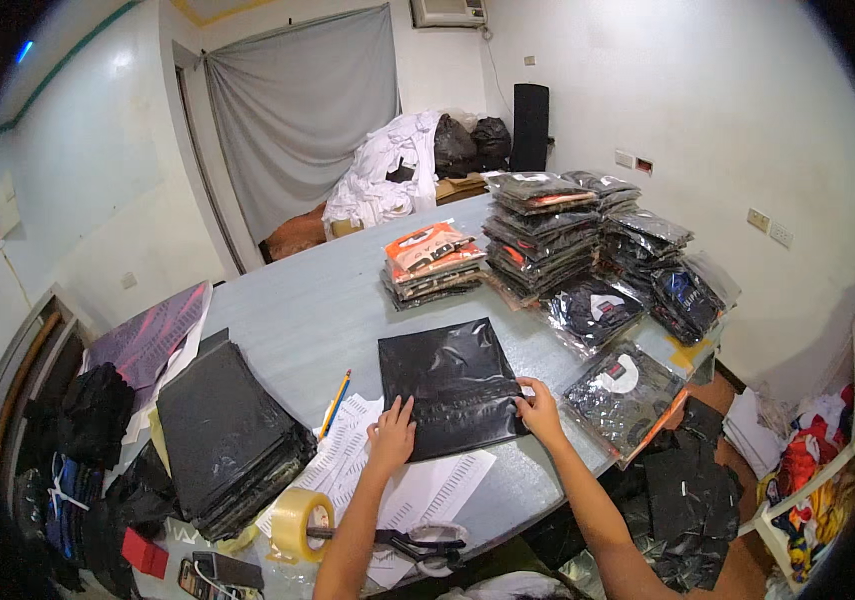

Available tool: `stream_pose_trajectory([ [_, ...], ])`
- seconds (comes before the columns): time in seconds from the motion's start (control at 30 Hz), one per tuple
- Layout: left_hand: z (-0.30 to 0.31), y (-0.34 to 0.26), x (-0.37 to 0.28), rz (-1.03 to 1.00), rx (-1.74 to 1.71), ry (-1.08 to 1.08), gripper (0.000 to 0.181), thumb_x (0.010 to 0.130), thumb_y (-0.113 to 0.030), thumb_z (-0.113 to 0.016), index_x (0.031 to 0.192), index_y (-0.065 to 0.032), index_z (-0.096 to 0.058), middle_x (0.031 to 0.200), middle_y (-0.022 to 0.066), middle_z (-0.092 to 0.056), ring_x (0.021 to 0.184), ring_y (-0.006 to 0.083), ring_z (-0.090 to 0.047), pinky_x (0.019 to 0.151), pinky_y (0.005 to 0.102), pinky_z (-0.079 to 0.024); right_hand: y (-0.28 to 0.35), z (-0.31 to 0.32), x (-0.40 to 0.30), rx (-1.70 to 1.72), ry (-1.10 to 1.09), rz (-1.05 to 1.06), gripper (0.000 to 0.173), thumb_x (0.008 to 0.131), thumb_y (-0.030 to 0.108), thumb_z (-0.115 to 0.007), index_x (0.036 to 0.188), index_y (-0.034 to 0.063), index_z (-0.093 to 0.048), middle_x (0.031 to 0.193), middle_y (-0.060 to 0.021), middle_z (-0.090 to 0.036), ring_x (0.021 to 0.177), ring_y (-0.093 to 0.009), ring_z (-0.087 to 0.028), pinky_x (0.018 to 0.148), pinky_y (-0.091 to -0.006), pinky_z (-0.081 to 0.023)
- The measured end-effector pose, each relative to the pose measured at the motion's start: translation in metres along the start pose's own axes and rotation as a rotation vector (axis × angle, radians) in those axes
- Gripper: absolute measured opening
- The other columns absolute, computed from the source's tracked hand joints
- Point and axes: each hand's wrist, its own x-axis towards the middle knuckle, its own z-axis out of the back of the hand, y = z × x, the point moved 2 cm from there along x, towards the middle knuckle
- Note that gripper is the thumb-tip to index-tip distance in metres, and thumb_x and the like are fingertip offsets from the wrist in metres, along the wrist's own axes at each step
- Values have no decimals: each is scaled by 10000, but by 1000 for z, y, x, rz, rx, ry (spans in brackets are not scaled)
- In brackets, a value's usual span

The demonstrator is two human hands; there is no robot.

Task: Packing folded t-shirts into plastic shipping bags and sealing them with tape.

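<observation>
A flat black garment package in clear plastic (442,367) lies in front of me, partly on printed paper sheets (446,491). My left hand (394,439) holds its lower left edge, fingers on top. At the right edge, my right hand (540,411) pinches the plastic between thumb and fingers. Below my left forearm are scissors with dark handles (427,544), partly hidden by the arm. Beside them stands a roll of clear packing tape (289,525). Two pencils (336,401) rest near the papers.
A tall stack of black packages (225,435) stands left. Bagged shirts are piled at the back right (540,240), with an orange-topped stack (431,259) nearby. Another bagged shirt (626,397) overhangs the table's right edge. A phone (199,581) and a red box (144,553) lie front left.
</observation>
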Motion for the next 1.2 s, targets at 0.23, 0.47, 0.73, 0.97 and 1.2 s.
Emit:
stream_pose_trajectory([
  [0.23,16,16,29,118,-169,440,423,701,-469,-636,1042,-224,-583,1022,37,-507,977,232,-432,795,443,-279,16,9,-2,-144,-41,204,228,723,8,-587,948,43,-594,853,-51,-574,516,-91,-455,480,-225,-368],
  [0.47,41,0,5,-97,-721,405,205,757,-288,-649,877,-138,-579,856,20,-600,891,193,-545,857,351,-366,57,10,-21,-100,-56,375,147,728,14,-582,874,29,-585,780,-25,-545,560,-65,-437,493,-203,-339],
  [0.73,102,-31,-64,78,-1120,948,384,824,-291,-595,1135,-78,-524,815,21,-634,838,102,-567,778,245,-421,110,38,-127,85,463,-295,149,838,122,-549,869,-15,-599,649,-17,-548,525,-55,-459,493,-191,-351],
  [0.97,67,-74,-64,-334,-404,433,452,717,-241,-660,1131,-118,-528,1046,76,-543,1003,256,-470,857,343,-390,165,42,-160,606,844,-358,136,800,117,-597,868,0,-609,744,-45,-605,622,-81,-529,553,-204,-393],
  [1.2,54,-58,-72,-385,-381,407,475,649,-78,-578,1120,-118,-523,1084,80,-526,1031,264,-467,856,355,-394,173,3,-158,-156,748,-61,152,816,154,-573,893,25,-590,801,-84,-585,747,-217,-559,632,-306,-450],
])
